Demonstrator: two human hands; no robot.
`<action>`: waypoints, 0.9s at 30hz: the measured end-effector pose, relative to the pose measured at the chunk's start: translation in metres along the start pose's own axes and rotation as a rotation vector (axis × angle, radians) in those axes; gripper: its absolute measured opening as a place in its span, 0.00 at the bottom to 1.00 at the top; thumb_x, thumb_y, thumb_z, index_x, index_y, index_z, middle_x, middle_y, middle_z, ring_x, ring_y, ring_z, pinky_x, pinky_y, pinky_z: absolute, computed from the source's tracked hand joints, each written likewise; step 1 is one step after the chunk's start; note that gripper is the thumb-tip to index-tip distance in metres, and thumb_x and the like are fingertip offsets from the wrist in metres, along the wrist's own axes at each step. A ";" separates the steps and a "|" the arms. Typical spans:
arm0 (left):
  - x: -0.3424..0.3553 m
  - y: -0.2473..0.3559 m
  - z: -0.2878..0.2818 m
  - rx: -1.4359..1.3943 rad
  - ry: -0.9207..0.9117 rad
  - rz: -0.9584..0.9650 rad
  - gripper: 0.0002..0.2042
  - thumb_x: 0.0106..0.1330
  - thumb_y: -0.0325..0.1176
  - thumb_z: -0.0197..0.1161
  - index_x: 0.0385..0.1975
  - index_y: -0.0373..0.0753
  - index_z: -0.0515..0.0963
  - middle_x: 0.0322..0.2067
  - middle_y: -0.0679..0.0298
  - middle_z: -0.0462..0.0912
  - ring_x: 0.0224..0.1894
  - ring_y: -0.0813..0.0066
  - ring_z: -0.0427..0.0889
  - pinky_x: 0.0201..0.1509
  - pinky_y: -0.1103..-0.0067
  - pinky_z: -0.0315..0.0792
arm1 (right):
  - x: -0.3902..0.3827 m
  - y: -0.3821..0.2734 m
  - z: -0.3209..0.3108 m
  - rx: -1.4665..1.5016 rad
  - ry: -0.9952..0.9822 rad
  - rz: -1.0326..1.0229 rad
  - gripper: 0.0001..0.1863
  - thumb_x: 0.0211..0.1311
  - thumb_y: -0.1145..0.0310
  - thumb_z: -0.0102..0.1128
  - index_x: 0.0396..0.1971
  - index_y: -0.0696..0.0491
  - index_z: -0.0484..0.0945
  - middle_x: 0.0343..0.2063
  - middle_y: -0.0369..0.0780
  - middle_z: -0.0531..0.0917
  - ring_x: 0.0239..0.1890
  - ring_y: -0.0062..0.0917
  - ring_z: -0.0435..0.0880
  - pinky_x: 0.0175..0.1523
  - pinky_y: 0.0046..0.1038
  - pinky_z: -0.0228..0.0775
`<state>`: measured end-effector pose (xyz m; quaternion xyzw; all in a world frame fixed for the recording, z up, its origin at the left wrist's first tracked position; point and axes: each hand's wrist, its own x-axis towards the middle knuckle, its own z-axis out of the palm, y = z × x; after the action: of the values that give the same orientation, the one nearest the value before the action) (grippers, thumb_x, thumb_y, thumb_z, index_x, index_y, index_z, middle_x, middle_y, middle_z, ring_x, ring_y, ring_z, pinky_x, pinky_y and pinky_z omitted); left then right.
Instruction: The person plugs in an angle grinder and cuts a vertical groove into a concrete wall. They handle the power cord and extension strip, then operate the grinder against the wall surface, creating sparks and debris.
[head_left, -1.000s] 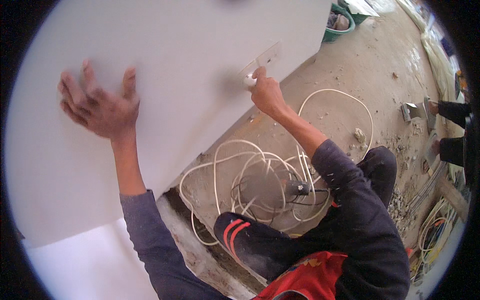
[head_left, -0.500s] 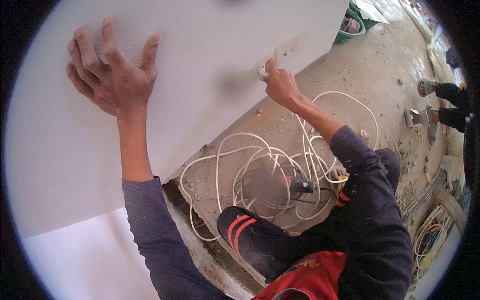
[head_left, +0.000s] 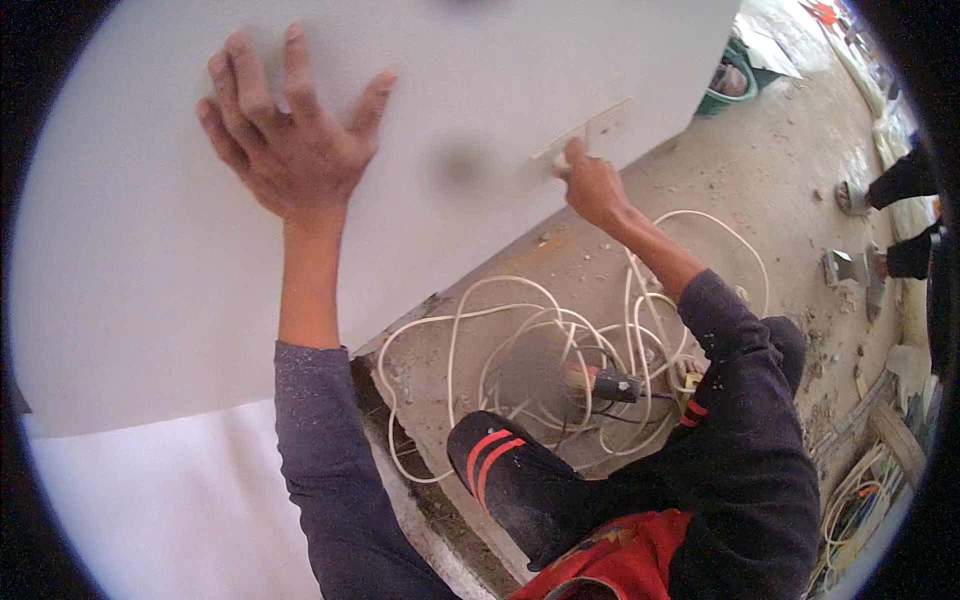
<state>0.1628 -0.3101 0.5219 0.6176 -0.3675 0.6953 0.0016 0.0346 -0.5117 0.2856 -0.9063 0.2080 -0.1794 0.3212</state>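
Note:
My left hand [head_left: 295, 155] lies on the pale wall [head_left: 160, 290] with its fingers spread and nothing in them. Low on that wall, near its right edge, is a white double socket plate [head_left: 606, 122]. My right hand [head_left: 594, 190] is closed, fingers pinched around a small white thing [head_left: 561, 160] at the left part of the plate. Too little of that thing shows between the fingers to tell its kind.
Coiled white cable [head_left: 480, 285] lies on the dusty floor around a power tool [head_left: 612, 384]. A green basket [head_left: 733, 92] stands past the wall's edge. Another person's legs [head_left: 905, 185] are at the right, near a metal piece [head_left: 842, 267]. More cable [head_left: 855, 495] lies lower right.
The whole view has shifted, so wall, hands and floor sit farther right. My left hand stays spread on the wall; my right hand stays pinched at the socket plate.

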 end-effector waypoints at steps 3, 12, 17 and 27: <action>-0.009 -0.001 -0.003 -0.007 -0.020 -0.013 0.37 0.58 0.72 0.49 0.60 0.51 0.67 0.62 0.58 0.63 0.68 0.61 0.56 0.73 0.62 0.43 | -0.003 -0.003 0.002 0.118 0.093 0.038 0.15 0.57 0.75 0.57 0.42 0.57 0.62 0.26 0.59 0.80 0.34 0.57 0.80 0.38 0.54 0.70; -0.022 -0.011 0.000 0.033 -0.070 0.017 0.39 0.56 0.73 0.52 0.61 0.51 0.65 0.61 0.57 0.63 0.67 0.59 0.57 0.70 0.59 0.47 | -0.018 -0.004 0.009 0.198 0.182 0.135 0.15 0.60 0.66 0.59 0.39 0.60 0.66 0.24 0.53 0.82 0.32 0.52 0.82 0.35 0.48 0.74; -0.019 -0.011 -0.002 0.036 -0.091 0.048 0.40 0.55 0.72 0.55 0.61 0.49 0.64 0.58 0.56 0.64 0.66 0.58 0.58 0.69 0.59 0.47 | -0.024 -0.003 0.011 0.076 0.133 0.220 0.13 0.61 0.64 0.59 0.34 0.61 0.75 0.23 0.53 0.82 0.30 0.49 0.83 0.36 0.45 0.74; -0.020 -0.022 0.002 0.081 -0.068 0.155 0.40 0.53 0.73 0.55 0.58 0.47 0.66 0.55 0.57 0.64 0.63 0.59 0.59 0.66 0.60 0.50 | -0.005 -0.003 0.013 -0.023 0.090 0.077 0.07 0.52 0.75 0.57 0.30 0.63 0.77 0.28 0.53 0.83 0.34 0.47 0.85 0.38 0.42 0.78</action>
<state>0.1791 -0.2860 0.5155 0.6100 -0.3855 0.6865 -0.0897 0.0374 -0.5006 0.2774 -0.8923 0.2590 -0.2051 0.3077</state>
